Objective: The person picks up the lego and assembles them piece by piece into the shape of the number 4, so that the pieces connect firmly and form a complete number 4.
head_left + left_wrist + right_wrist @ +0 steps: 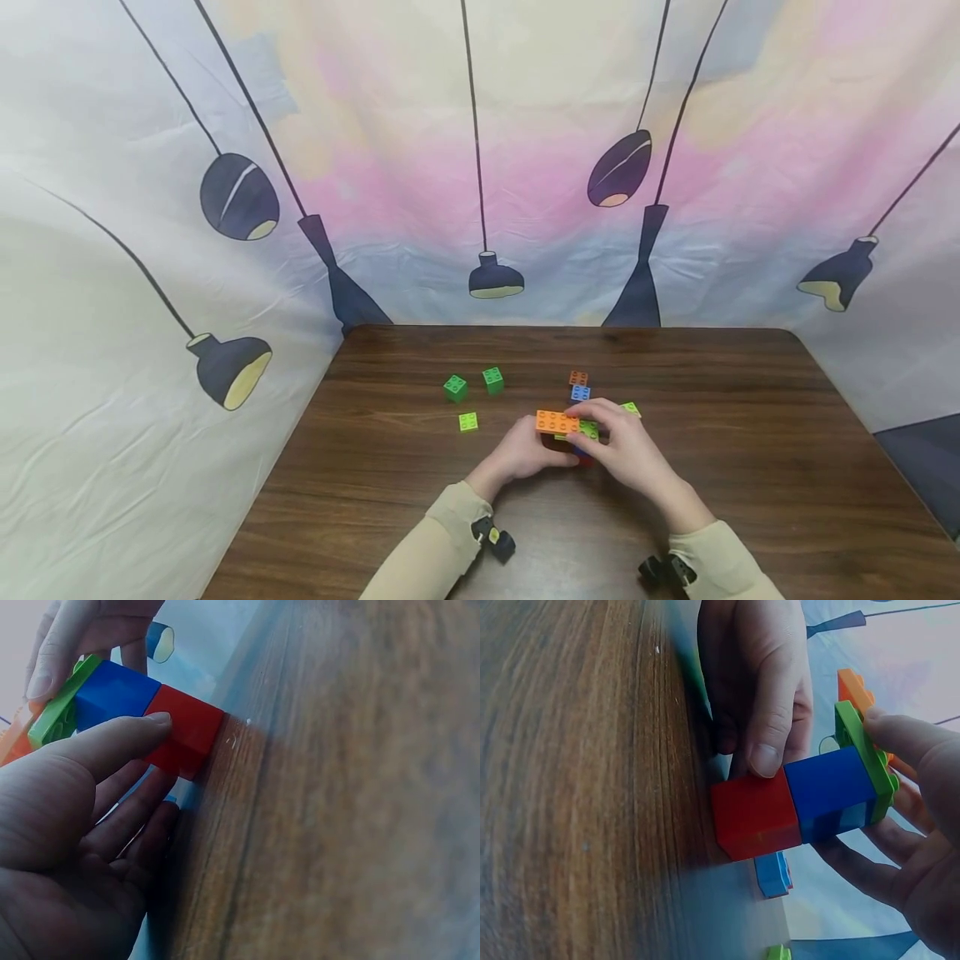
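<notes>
In the middle of the table stands a small tower of toy building bricks. At its base a red brick [754, 817] sits on the tabletop, with a blue brick [829, 784] above it. Over these lies a flat green plate brick [862, 750], topped by an orange brick [553, 422] that juts out to the left. My left hand [521, 452] holds the tower low down, thumb on the red brick near its seam with the blue one. From the right, my right hand [633, 450] grips the top, thumb at the green and orange bricks and fingers round the far side.
Two green bricks [455, 388] and a flat light-green brick [468, 422] lie to the left. Behind the tower are a light-blue brick [581, 392] and an orange-brown brick [578, 377]. Another yellow-green brick [631, 409] is partly hidden behind my right hand. A lamp-patterned cloth [420, 275] hangs behind the wooden table [375, 500].
</notes>
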A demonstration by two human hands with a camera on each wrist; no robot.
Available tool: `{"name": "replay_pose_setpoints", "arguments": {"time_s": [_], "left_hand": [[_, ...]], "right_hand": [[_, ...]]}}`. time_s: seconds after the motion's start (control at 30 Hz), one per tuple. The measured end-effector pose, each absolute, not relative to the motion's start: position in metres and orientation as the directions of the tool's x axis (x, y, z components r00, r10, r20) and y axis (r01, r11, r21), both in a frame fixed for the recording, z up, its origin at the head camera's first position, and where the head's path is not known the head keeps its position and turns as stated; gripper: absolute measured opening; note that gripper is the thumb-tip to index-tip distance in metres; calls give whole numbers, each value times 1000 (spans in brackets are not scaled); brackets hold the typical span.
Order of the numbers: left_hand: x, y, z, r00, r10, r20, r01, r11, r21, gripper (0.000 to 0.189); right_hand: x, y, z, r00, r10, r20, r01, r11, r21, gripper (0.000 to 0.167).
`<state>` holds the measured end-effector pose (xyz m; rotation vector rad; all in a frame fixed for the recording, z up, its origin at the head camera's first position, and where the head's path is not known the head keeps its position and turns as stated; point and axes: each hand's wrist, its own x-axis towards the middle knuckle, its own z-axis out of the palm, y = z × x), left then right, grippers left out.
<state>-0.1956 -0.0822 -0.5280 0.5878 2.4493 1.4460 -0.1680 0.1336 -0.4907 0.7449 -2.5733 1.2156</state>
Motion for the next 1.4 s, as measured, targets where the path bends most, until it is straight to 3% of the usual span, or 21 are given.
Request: {"name": "replay_pose_setpoints", "arguments": {"time_s": [1.4], "left_hand": [[-196,-81,-527,-899,438,-30,192,453,871,40]], "right_hand": [[-167,133,-487,-846,-362,392,-534,565,-629,33]]}}
